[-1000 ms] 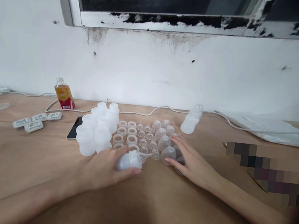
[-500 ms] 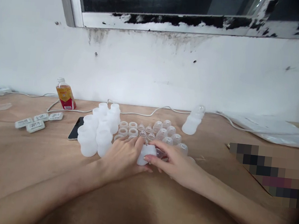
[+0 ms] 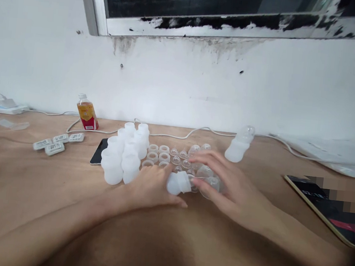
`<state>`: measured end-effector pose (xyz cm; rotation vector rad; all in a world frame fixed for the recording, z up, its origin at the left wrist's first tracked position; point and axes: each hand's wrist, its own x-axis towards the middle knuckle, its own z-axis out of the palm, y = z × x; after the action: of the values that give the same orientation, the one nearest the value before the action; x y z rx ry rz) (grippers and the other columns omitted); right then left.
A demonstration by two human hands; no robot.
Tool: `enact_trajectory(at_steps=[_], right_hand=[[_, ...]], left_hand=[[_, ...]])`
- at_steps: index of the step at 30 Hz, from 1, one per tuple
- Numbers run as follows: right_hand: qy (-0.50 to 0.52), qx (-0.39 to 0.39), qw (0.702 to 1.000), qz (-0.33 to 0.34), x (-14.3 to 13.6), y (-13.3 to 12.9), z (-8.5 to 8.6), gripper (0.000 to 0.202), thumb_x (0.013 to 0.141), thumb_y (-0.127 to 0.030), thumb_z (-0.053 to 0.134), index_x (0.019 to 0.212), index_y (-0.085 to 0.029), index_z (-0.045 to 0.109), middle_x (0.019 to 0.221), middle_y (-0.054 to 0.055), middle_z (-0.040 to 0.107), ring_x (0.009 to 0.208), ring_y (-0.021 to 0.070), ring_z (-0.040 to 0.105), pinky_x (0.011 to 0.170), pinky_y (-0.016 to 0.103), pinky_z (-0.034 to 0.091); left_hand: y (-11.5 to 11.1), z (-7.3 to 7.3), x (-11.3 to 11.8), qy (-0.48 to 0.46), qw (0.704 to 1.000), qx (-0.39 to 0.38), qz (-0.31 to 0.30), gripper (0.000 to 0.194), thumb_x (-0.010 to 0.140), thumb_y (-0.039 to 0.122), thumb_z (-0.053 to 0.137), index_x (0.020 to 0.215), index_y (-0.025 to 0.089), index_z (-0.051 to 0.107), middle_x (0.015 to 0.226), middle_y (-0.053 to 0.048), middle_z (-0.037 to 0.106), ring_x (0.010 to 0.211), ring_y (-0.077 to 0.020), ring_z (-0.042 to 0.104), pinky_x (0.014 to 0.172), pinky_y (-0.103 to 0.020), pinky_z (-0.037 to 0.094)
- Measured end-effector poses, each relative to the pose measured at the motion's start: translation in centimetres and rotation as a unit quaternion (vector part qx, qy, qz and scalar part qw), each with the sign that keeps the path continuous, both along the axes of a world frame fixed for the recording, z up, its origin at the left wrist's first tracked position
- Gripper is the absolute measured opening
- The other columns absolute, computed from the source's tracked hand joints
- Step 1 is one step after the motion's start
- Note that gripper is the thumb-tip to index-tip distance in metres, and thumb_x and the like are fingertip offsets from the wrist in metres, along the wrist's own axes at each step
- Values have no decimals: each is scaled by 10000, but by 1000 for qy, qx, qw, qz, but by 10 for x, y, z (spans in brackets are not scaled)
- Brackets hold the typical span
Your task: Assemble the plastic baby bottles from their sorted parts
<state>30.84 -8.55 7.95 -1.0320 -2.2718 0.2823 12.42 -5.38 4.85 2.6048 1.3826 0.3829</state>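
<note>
My left hand (image 3: pixel 156 185) is wrapped round a white bottle (image 3: pixel 179 182) lying tilted, its collared end pointing right. My right hand (image 3: pixel 229 185) is at that end with thumb and fingers spread apart. Clear domed caps (image 3: pixel 206 146) stand behind and below my right hand, which partly hides them. Small clear nipples (image 3: pixel 183 154) sit in rows beside them. To their left are white rings (image 3: pixel 164 157). Several white bottles (image 3: pixel 113 170) stand grouped left of my left hand. One capped bottle (image 3: pixel 238 146) stands at the back right.
A drink bottle (image 3: pixel 88 113) stands at the back left, near small labelled packs (image 3: pixel 54 148). A phone (image 3: pixel 98 152) lies beside the white bottles. Another phone (image 3: pixel 318 207) lies at right. A white cable (image 3: pixel 177 136) runs along the wall. A plastic bag (image 3: pixel 321 156) lies at back right.
My right hand has opened and moved slightly right, away from the bottle's collar. The bottle in my left hand has tilted. The view has shifted a little.
</note>
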Motion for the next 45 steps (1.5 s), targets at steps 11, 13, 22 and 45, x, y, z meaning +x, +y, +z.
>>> enact_trajectory(at_steps=[11,13,22,45], right_hand=[[-4,-186,983,12,7,6,-3,204,767,-338,513,913,-212,578,928,28,581,835,146,544,698,252,475],[-14,-158,986,52,1,-3,-2,183,784,-305,500,925,-213,573,922,27,581,811,134,550,679,238,480],[-168,75,975,127,-19,-20,-11,212,820,-154,372,949,-179,539,862,59,545,725,141,539,614,257,442],[-279,96,955,34,-18,-15,-60,53,804,-216,429,787,-166,433,673,4,549,497,137,513,437,249,249]], left_hand=[[-25,15,-15,-109,982,-152,-29,571,561,593,583,965,199,496,820,-18,585,718,-180,546,561,-244,397],[-38,21,-26,-137,971,-194,-37,464,598,535,593,926,212,527,803,7,580,702,-150,532,571,-226,392],[-69,-9,-104,-343,912,-205,89,482,638,511,565,1040,253,498,1006,-44,585,921,-248,539,736,-363,462],[-36,-35,-107,-271,903,266,202,588,618,340,638,1097,250,308,1084,-65,419,995,-238,441,750,-371,426]])
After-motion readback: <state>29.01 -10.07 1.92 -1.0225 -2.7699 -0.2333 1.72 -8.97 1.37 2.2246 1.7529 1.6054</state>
